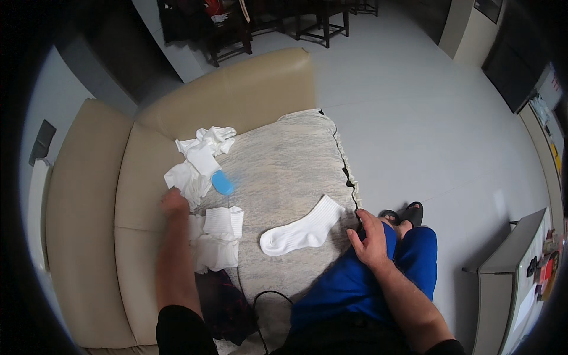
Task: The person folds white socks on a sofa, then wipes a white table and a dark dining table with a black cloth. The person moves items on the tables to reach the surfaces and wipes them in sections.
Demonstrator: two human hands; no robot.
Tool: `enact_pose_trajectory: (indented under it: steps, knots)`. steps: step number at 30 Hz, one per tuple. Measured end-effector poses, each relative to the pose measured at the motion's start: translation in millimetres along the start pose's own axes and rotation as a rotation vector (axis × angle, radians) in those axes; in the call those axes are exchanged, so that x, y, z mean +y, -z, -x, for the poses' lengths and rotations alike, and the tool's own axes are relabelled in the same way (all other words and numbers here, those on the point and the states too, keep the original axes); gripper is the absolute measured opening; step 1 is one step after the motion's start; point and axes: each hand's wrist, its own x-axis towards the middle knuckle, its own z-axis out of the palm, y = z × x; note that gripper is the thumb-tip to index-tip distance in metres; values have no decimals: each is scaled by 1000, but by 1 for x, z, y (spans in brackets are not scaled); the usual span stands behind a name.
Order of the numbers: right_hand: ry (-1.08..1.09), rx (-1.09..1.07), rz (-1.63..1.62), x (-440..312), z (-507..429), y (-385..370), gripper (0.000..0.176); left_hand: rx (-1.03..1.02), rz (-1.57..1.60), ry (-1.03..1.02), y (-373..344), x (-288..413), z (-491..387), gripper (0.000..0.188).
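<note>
My left hand [174, 203] is at the lower edge of a loose heap of white socks [191, 177] on the sofa seat. Its fingertips are hidden, so a grip on the fabric cannot be made out. A single white ribbed sock [301, 227] lies flat on the patterned seat cover [266, 168], toe to the left and cuff toward the seat's front edge. Nothing is held in my right hand [370, 237], which hovers by my blue-clad knee with fingers apart, just right of that cuff. Below my left hand sit several folded white socks [217, 248], stacked close together.
A flat blue oval object [222, 183] lies beside the heap. Dark cloth [224, 306] and a black cable [271, 292] are near my left forearm. The beige sofa's backrest [84, 230] and armrest [230, 91] bound the seat. A low cabinet [497, 284] stands at right.
</note>
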Motion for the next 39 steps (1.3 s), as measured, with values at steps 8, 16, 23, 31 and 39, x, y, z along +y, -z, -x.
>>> enact_pose_trajectory:
  steps: [8, 16, 23, 31, 39]
  knots:
    - [-117, 7, -114, -2, -6, -1, 42, 98, 1081, -306, 156, 12, -2, 26]
    - [-1048, -559, -1686, -38, -39, -6, 55, -151, 1036, -1082, 236, 87, 196, 33]
    - [-1173, -374, -1543, -28, -23, -12, 32, -642, 1055, -1239, 174, 97, 296, 34]
    - [-986, -266, -1136, -12, -37, -23, 13, -350, 1078, -901, 104, 86, 280, 31]
    - [-795, -317, -714, -3, -70, -45, 26, -314, 1115, -574, 42, 99, 269, 30]
